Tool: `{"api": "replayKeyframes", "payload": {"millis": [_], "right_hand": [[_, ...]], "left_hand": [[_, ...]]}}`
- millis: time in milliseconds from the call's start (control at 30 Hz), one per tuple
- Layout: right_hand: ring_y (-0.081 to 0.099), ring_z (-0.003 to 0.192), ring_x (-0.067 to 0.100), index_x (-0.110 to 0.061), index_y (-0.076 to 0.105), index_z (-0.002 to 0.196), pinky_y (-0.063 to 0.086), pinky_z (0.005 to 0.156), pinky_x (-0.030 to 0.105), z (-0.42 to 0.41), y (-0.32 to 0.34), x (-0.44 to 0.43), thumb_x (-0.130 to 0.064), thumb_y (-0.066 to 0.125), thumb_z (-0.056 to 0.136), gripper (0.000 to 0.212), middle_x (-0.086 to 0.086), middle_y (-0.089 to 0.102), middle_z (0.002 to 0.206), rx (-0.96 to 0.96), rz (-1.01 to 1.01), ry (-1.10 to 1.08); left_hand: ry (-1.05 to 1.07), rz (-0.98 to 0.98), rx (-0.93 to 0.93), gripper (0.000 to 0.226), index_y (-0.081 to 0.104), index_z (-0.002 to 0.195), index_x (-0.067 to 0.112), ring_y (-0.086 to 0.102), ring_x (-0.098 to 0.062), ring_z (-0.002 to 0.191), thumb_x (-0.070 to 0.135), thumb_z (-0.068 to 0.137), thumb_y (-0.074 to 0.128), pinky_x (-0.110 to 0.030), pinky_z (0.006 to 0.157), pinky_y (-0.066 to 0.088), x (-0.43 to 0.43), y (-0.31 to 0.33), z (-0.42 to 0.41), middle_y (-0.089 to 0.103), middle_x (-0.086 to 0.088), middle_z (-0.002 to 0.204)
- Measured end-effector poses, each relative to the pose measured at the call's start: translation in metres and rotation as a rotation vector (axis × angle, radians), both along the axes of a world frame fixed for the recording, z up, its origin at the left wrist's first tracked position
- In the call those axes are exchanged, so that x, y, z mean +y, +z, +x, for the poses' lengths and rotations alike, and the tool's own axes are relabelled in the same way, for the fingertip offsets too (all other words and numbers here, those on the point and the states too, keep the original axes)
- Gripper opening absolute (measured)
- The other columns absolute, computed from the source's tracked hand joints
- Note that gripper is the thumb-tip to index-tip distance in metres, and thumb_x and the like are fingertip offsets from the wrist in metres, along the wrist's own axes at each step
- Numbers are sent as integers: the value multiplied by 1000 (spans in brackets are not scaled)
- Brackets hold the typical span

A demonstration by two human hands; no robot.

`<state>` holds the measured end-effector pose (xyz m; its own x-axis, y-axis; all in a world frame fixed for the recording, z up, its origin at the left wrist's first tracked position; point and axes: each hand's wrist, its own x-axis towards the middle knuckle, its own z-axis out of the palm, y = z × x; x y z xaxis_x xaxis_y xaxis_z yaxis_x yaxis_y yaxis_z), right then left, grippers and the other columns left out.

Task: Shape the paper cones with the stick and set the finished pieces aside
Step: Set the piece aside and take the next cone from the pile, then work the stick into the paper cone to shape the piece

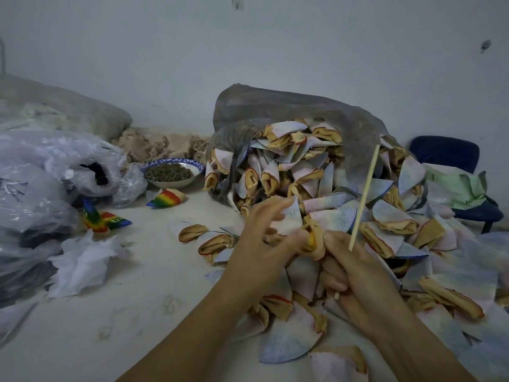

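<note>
My left hand point(261, 241) holds a pale cone point(292, 221) by its tan open end, near the middle of the table. My right hand point(349, 268) meets it from the right and pinches the same tan rim, while also gripping a thin wooden stick point(365, 194) that points up and away. A big heap of pale cones point(316, 172) with tan linings spills from a grey bag point(289, 108) behind my hands. Two rainbow-coloured finished cones point(166, 198) point(103, 219) lie on the table to the left.
A blue-rimmed bowl point(172, 170) of dark bits stands at the back left. Clear plastic bags point(49, 172) and crumpled white paper point(82, 260) crowd the left side. A blue chair point(451, 158) with green cloth stands at the right. The white table point(137, 299) shows in front.
</note>
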<state>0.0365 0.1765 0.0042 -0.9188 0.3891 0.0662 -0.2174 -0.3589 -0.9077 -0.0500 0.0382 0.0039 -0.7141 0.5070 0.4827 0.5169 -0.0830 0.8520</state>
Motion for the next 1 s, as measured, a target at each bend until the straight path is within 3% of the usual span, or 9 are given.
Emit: {"api": "replayKeyframes", "payload": {"millis": [100, 233, 300, 400, 533, 600, 700, 867, 1000], "right_hand": [[31, 44, 7, -10, 66, 84, 30, 34, 15, 0, -1, 0, -25, 59, 79, 18, 10, 44, 63, 1, -13, -16], [25, 39, 5, -4, 65, 98, 31, 36, 17, 2, -1, -3, -29, 59, 79, 31, 5, 32, 55, 11, -14, 65], [24, 38, 5, -8, 67, 107, 31, 36, 18, 5, -1, -3, -39, 54, 82, 41, 9, 49, 59, 21, 44, 53], [26, 31, 4, -12, 68, 88, 26, 32, 16, 4, 0, -1, -49, 37, 93, 48, 2, 59, 61, -46, 216, -85], [52, 49, 4, -31, 57, 81, 40, 46, 17, 9, -10, 4, -29, 33, 100, 31, -1, 57, 61, -96, 1052, -200], [57, 62, 6, -33, 58, 88, 44, 54, 22, 13, -14, 6, -45, 32, 93, 28, -5, 61, 70, -100, 1264, -169], [56, 65, 12, -21, 64, 88, 42, 57, 29, 13, -15, 7, -60, 25, 82, 55, -1, 61, 67, -82, 1375, -204], [51, 58, 10, -23, 63, 75, 37, 48, 22, 13, -18, 11, -40, 41, 97, 35, -7, 55, 57, -32, 1542, -289], [50, 53, 5, -21, 65, 75, 42, 48, 24, 14, -16, 10, -31, 49, 93, 26, -9, 56, 59, -18, 1616, -311]], "left_hand": [[-63, -128, 359, 60, 38, 136, 48, 29, 7, 137, 41, 85, 70, -8, 109, 23, 6, -9, 2, 35, 29, 143], [-31, -60, 249, 43, 55, 126, 47, 46, 10, 122, 30, 89, 68, -8, 100, 34, 6, -11, 2, 52, 28, 128], [-32, 48, -60, 31, 64, 115, 54, 57, 7, 110, 36, 90, 68, -14, 88, 48, 2, -6, -1, 62, 24, 121], [-227, 408, -701, 27, 72, 110, 32, 69, -8, 100, 43, 88, 61, -19, 72, 55, -5, 5, -11, 72, 5, 116], [-379, 754, -1150, 36, 77, 102, 15, 70, -15, 82, 43, 85, 61, -26, 69, 57, -9, 9, -24, 73, -4, 97], [-372, 767, -1165, 42, 77, 106, 14, 66, -16, 85, 44, 80, 63, -28, 71, 57, -10, 7, -28, 73, -5, 96], [-374, 768, -1127, 40, 79, 98, 14, 68, -15, 79, 46, 82, 61, -28, 75, 53, -11, 5, -33, 72, -3, 89], [-397, 797, -1106, 39, 77, 103, 14, 62, -10, 69, 44, 88, 57, -26, 73, 50, -15, 3, -38, 65, 1, 76], [-350, 805, -1111, 39, 77, 100, 8, 64, -14, 70, 41, 86, 61, -28, 81, 50, -14, 3, -40, 66, -5, 79]]}}
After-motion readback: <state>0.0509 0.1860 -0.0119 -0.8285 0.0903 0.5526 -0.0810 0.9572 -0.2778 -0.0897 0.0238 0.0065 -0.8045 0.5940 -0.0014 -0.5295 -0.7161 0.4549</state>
